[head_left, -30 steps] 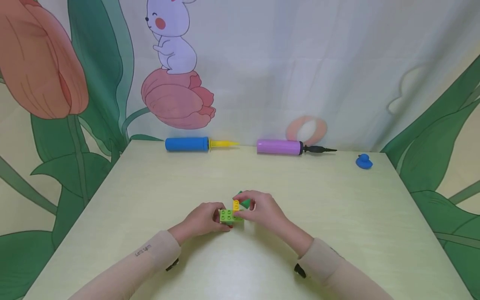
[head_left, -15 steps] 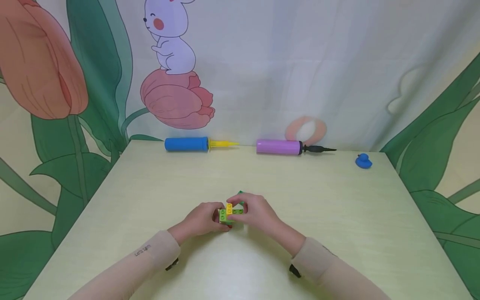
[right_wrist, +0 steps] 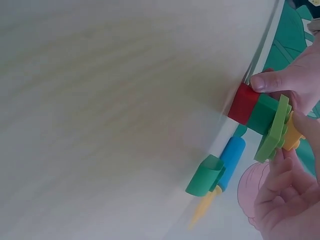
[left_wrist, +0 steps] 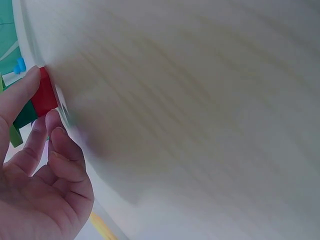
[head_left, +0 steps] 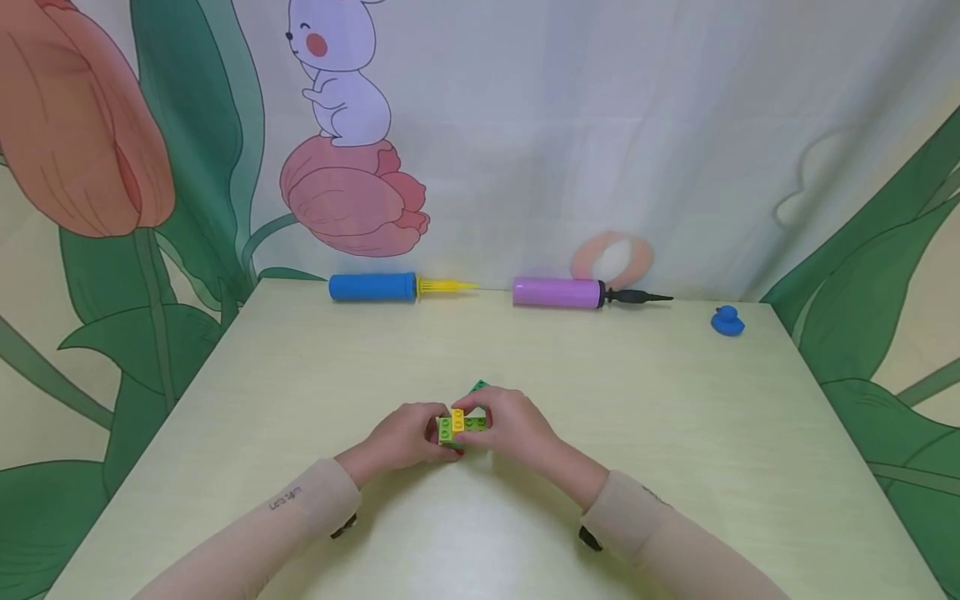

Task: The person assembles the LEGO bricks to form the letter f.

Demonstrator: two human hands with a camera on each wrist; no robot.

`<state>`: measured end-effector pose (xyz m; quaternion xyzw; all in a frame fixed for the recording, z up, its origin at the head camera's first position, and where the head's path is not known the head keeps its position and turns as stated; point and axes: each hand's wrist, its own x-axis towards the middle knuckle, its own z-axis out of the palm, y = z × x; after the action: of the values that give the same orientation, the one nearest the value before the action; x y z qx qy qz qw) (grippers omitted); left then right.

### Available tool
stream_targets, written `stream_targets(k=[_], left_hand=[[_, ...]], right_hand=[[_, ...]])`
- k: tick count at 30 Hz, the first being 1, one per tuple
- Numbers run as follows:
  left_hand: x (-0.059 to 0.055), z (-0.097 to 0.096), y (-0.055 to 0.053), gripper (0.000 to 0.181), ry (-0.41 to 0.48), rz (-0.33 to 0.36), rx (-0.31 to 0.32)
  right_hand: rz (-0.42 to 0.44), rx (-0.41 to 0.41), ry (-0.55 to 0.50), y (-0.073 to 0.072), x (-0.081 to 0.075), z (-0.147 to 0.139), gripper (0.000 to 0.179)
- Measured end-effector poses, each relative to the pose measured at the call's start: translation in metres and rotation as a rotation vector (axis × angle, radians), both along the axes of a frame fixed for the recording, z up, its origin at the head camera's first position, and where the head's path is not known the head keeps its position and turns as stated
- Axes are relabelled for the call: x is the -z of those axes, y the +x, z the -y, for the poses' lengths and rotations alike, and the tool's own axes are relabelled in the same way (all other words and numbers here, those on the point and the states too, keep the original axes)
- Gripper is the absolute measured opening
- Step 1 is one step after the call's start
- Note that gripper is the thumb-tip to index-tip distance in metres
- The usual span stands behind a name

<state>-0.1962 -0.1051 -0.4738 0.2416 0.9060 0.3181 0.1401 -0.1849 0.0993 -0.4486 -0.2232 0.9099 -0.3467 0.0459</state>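
Observation:
A small stack of toy building bricks stands at the middle of the table: a red brick [right_wrist: 243, 103] lowest, a dark green brick [right_wrist: 262, 114] on it, then a longer light green brick [right_wrist: 271, 132] on top. My left hand [head_left: 401, 435] grips the lower part of the stack from the left, thumb and fingers on opposite sides. Pinched in the fingers of my right hand [head_left: 517, 423] is a small yellow brick [head_left: 458, 419], set against the studs of the light green one, slightly left of its middle. A separate green block [right_wrist: 205, 176] stands just behind, partly hidden by the right hand in the head view.
Along the back edge of the pale table [head_left: 300, 358] lie a blue hand pump [head_left: 375, 287] with a yellow nozzle and a purple pump [head_left: 558, 292] with a black nozzle. A blue toy duck [head_left: 727, 321] sits at the back right. A printed curtain [head_left: 495, 125] hangs behind.
My right hand has carried the yellow brick left and slightly down onto the light green brick. My left hand keeps its hold on the stack.

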Motion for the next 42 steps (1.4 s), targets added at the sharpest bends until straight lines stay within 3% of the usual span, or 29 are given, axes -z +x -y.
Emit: stream_targets(k=[23,30,37,42], left_hand=[[-0.002,-0.001,0.002,0.033,0.001,-0.003,0.001],[-0.002,0.000,-0.001,0.031,0.008,-0.011,0.000],[0.000,-0.001,-0.003,0.035,-0.016,0.017,-0.010],[0.000,-0.001,-0.003,0.036,-0.029,0.034,-0.019]], right_hand=[[-0.072,-0.023,0.112,-0.002,0.002,0.003,0.034],[-0.018,-0.033,0.132,-0.002,0.001,0.002,0.042],[0.070,0.075,0.039,-0.013,-0.008,-0.011,0.041],[0.071,0.158,0.094,-0.027,-0.002,-0.018,0.030]])
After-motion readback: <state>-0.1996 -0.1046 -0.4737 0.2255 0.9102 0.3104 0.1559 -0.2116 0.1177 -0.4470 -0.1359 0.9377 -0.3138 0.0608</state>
